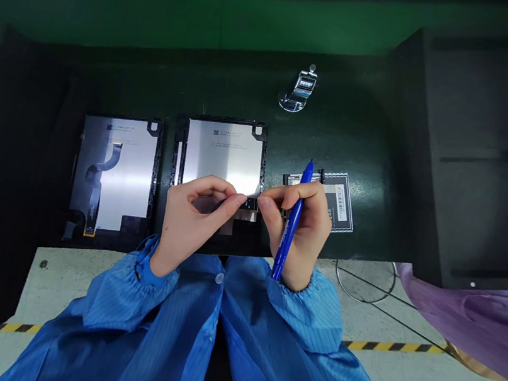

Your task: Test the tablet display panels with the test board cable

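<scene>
A tablet screen assembly (pixel 224 151) with a silvery back and black frame lies flat in front of me. Over its lower edge, my left hand (pixel 197 217) is closed, thumb and index finger pinched together; what they hold is too small to make out. My right hand (pixel 303 230) holds a blue marker pen (pixel 289 237) against the palm, tip pointing up and away. Its thumb and index finger meet at the assembly's lower right corner, close to the left fingertips. Any small part between these fingers is hidden.
On the left lies a second screen assembly (pixel 136 166) with a curled flex cable (pixel 97 183). A battery-like black module (pixel 341 200) with white labels lies behind my right hand. Farther back stands a metal tally counter (pixel 299 89). Dark boxes (pixel 487 162) flank the dark green bench (pixel 363 130).
</scene>
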`<state>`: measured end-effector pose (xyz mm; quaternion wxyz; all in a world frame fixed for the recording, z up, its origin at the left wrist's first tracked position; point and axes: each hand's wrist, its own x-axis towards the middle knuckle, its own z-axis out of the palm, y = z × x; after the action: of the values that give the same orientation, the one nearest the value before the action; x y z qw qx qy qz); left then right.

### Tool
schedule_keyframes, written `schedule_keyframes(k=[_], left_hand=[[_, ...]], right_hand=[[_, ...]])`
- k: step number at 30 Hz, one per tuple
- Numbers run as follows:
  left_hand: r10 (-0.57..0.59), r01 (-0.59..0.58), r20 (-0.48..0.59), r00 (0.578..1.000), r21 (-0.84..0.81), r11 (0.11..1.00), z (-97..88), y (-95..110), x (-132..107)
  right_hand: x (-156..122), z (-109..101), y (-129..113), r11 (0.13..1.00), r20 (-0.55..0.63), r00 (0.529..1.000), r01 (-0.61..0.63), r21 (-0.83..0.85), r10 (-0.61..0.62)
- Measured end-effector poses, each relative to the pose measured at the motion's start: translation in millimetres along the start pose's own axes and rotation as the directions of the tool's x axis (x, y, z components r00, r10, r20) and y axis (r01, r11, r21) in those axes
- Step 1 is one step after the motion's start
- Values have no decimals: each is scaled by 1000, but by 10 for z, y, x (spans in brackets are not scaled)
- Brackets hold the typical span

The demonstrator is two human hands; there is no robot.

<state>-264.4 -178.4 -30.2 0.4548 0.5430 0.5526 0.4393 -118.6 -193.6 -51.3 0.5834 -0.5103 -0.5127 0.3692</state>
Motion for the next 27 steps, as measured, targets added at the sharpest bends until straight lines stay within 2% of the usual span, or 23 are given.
schedule_keyframes(k=[10, 17, 23, 27], left_hand=[[-11, 8, 103, 995, 21, 1000, -34, -13, 32], [-28, 29, 135, 990, -6, 1000, -29, -12, 50], [14, -18, 139, 990, 25, 1000, -47, -7, 51], [1, -4, 154, 988, 19, 1000, -36, -19, 42]], right_hand=[[-1, -26, 49, 999, 65, 997, 39, 9, -39], [10, -40, 75, 998, 100, 994, 54, -16, -52], [32, -65, 84, 997, 146, 986, 82, 1, -81], [34, -66, 92, 997, 146, 986, 83, 7, -83]])
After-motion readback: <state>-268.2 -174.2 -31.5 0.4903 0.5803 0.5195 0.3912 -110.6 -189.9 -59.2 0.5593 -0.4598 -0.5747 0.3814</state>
